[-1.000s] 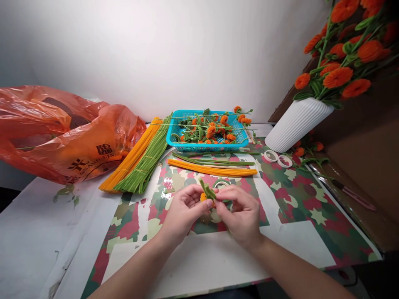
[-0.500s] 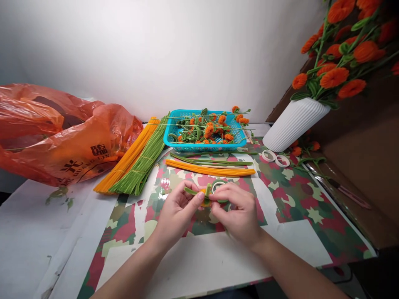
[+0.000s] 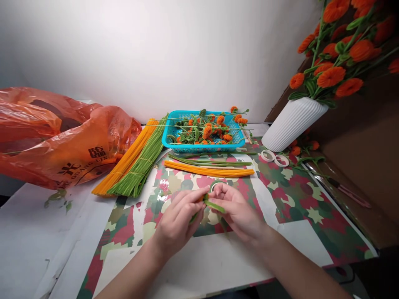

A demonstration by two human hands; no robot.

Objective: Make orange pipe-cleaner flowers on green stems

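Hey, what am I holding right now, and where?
A small orange-and-green piece: your left hand has it around the orange part, your right hand is at the green strip. The exact pinch points are hidden.

The fingers (image 3: 188, 208) grip a green strip (image 3: 215, 206) before a blue basket (image 3: 204, 147)

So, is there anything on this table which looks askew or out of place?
The white vase looks tilted rather than upright, though the lens may exaggerate this. Thin stems jut past the left rim of the blue basket, not fully inside.
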